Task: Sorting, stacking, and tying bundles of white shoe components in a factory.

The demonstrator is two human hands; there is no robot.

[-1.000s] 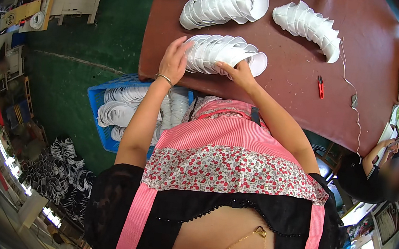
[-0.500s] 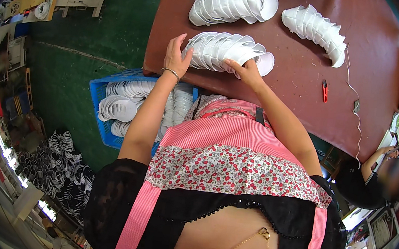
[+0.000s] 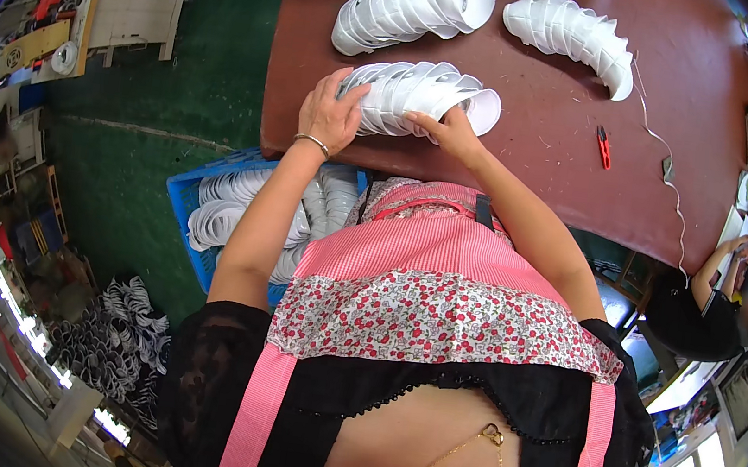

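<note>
Workshop: brown worktable [image 3: 534, 150], rows of white moulded pieces [image 3: 412, 0], blue crate [image 3: 199, 212] of more.

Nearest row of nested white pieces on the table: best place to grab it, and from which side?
Take the nearest row of white pieces by its two ends, pressing inward. It lies as a sideways nested stack, so a top pinch would likely fan it apart. The left hand already cups the left end; the right hand touches the near edge.

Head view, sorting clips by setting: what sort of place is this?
Likely a small factory floor: rows of nested white moulded cups on a brown worktable, more in a blue plastic crate.
</note>
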